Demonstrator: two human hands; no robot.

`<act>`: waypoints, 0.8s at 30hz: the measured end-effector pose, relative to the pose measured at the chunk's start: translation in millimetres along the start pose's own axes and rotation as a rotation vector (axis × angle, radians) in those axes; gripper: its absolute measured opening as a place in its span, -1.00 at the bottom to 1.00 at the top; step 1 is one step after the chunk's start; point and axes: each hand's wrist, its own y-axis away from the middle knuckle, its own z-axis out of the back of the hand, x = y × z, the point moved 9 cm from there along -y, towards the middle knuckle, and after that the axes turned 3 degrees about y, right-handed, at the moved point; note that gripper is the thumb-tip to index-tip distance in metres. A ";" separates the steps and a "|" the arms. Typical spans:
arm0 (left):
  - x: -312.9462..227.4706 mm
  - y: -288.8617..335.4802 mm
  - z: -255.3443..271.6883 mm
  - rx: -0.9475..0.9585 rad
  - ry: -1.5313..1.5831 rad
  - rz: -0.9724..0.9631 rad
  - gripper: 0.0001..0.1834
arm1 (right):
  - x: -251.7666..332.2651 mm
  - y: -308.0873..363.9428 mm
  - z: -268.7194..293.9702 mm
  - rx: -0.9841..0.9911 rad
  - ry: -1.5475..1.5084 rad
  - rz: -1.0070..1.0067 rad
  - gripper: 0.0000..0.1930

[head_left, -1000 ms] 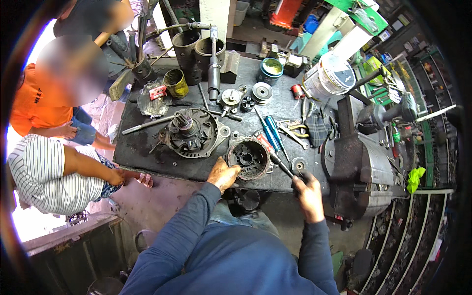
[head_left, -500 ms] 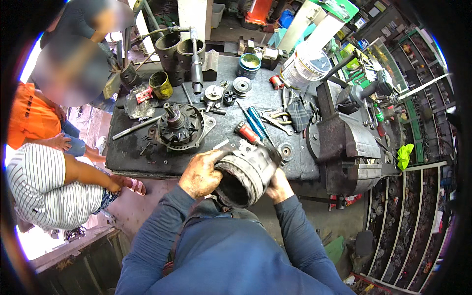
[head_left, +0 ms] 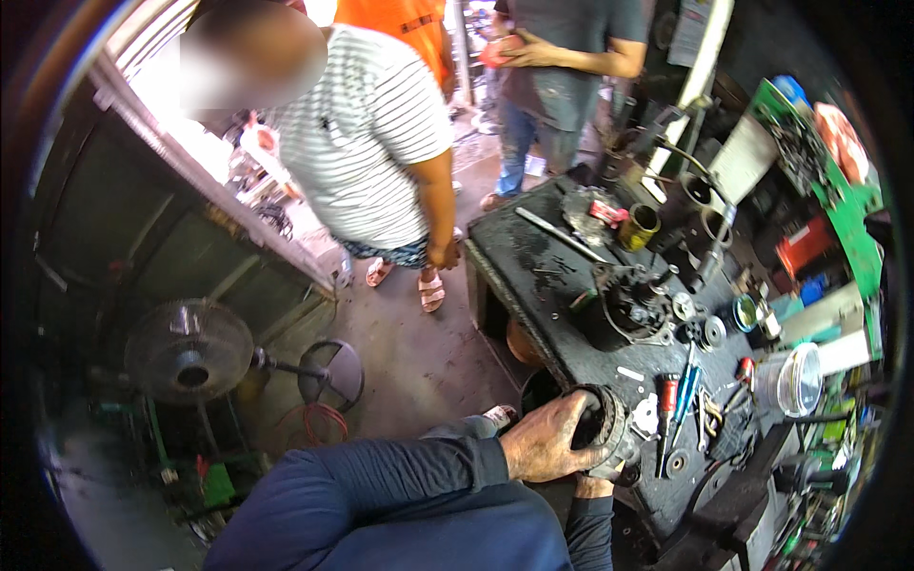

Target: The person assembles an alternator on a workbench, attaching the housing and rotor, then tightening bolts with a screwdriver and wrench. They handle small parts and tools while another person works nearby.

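Observation:
A greasy, ring-shaped alternator housing (head_left: 621, 438) is held in front of me at the near edge of the workbench (head_left: 543, 285). My left hand (head_left: 550, 436) grips its rim, thumb at the opening. Beneath and to the right of it, my right hand (head_left: 594, 486) is mostly hidden by the housing; its fingers do not show clearly. On the bench just beyond stands a finned rotor (head_left: 640, 303) with its shaft pointing up, seated in an end bracket. A red-handled screwdriver (head_left: 668, 395) and blue-handled tools (head_left: 685, 390) lie to the right of my hands.
A person in a striped shirt (head_left: 381, 124) stands by the bench's left end, with two others behind. A pedestal fan (head_left: 190, 352) is on the left. A vise (head_left: 733, 519), a white bucket (head_left: 790, 379) and a yellow can (head_left: 639, 228) are around the bench.
My view has swung to the left, bringing the fan and standing people further in. The housing stays in my grasp and has turned; my right hand is now more hidden behind it.

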 end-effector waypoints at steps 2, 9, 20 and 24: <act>32.9 13.9 -12.4 0.222 0.112 0.251 -0.01 | 0.7 -1.6 -7.7 -0.078 -0.005 0.046 -0.40; 70.7 28.4 34.6 0.232 0.975 0.162 -0.54 | -17.0 -0.9 -75.7 -0.058 -1.516 -0.562 -0.56; 149.8 38.5 151.1 0.051 1.284 0.445 -0.69 | 72.8 -87.6 -63.5 -0.246 -0.732 -0.548 -0.76; 184.5 33.8 200.5 -0.089 1.264 0.493 -0.57 | 148.5 -94.4 5.5 -0.220 -0.352 -0.402 -0.77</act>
